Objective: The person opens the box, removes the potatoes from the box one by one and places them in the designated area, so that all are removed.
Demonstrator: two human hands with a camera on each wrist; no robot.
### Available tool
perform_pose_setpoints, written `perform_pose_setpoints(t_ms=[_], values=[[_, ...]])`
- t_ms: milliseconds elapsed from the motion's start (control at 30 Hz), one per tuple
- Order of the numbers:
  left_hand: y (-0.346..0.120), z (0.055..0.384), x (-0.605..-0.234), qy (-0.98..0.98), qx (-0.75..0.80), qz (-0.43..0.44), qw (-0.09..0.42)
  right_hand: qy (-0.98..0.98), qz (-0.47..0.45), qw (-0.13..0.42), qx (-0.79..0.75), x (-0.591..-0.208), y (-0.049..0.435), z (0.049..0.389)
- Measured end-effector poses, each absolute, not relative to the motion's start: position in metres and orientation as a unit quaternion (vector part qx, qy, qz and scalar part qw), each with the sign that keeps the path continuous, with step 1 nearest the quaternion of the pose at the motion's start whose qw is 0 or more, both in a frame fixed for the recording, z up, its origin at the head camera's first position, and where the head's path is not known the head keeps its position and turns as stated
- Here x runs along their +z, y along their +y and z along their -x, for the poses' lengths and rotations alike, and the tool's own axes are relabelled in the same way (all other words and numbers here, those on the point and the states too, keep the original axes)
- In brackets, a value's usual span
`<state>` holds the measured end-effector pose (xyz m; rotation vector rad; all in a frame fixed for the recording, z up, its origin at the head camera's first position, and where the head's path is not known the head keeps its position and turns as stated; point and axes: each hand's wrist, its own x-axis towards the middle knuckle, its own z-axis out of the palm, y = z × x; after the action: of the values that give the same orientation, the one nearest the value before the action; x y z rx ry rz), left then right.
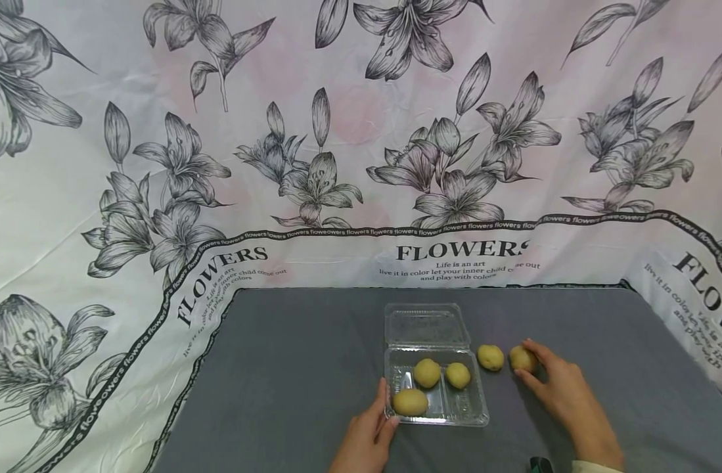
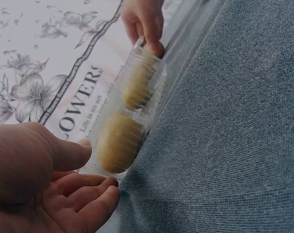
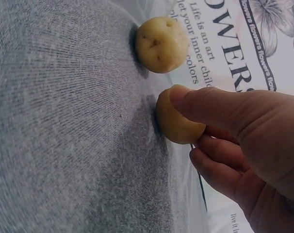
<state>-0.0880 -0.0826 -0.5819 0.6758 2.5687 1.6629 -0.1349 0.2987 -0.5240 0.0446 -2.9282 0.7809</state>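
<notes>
A clear plastic container [image 1: 481,410] lies on the grey cloth with its lid [image 1: 426,326] folded back. Inside it are three potatoes: a larger one [image 1: 410,402] at the front left and two [image 1: 428,373] [image 1: 458,376] behind. My left hand [image 1: 366,430] holds the container's front left corner, thumb on the front edge and fingers along the left side. To the right of the container, my right hand [image 1: 564,392] grips a potato [image 3: 178,121] between thumb and fingers, low over the cloth. Another potato [image 1: 491,358] rests between that one and the container.
Grey cloth [image 1: 301,368] covers the table. Behind it hangs a white sheet [image 1: 337,263] printed with flowers and lettering. A small dark object [image 1: 541,465] shows at the bottom edge of the head view, near the right forearm.
</notes>
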Motion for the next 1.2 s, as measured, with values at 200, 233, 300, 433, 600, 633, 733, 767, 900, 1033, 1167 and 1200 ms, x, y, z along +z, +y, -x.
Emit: perform_pose_setpoints(t_ms=[200, 233, 300, 433, 600, 633, 733, 767, 900, 1033, 1167, 1200], values=[[-0.083, 0.09, -0.588, 0.823, 0.532, -0.197, 0.029, -0.964, -0.013, 0.062, 0.258, -0.519, 0.297, 0.133], [-0.083, 0.089, -0.586, 0.821, 0.534, -0.199, 0.025, -0.964, -0.014, 0.063, 0.258, -0.518, 0.296, 0.133], [-0.083, 0.089, -0.586, 0.826, 0.527, -0.199, 0.026, -0.964, -0.015, 0.067, 0.257, -0.516, 0.295, 0.132], [-0.083, 0.081, -0.562, 0.84, 0.504, -0.203, 0.014, -0.963, -0.019, 0.072, 0.258, -0.511, 0.293, 0.13], [-0.082, 0.076, -0.549, 0.847, 0.49, -0.205, 0.001, -0.962, -0.027, 0.081, 0.261, -0.503, 0.287, 0.128], [-0.082, 0.078, -0.553, 0.848, 0.486, -0.209, -0.004, -0.96, -0.032, 0.089, 0.262, -0.502, 0.286, 0.128], [-0.082, 0.082, -0.57, 0.851, 0.482, -0.209, -0.016, -0.958, -0.05, 0.108, 0.262, -0.498, 0.279, 0.127], [-0.083, 0.083, -0.576, 0.851, 0.479, -0.212, -0.025, -0.957, -0.056, 0.115, 0.26, -0.497, 0.277, 0.127], [-0.082, 0.085, -0.585, 0.847, 0.477, -0.229, -0.052, -0.952, -0.084, 0.136, 0.262, -0.492, 0.266, 0.126], [-0.082, 0.082, -0.574, 0.839, 0.493, -0.227, -0.044, -0.943, -0.114, 0.155, 0.273, -0.485, 0.253, 0.126], [-0.081, 0.079, -0.561, 0.839, 0.498, -0.217, -0.028, -0.938, -0.139, 0.15, 0.279, -0.479, 0.242, 0.127], [-0.081, 0.077, -0.556, 0.84, 0.5, -0.211, -0.021, -0.937, -0.146, 0.146, 0.28, -0.478, 0.24, 0.128]])
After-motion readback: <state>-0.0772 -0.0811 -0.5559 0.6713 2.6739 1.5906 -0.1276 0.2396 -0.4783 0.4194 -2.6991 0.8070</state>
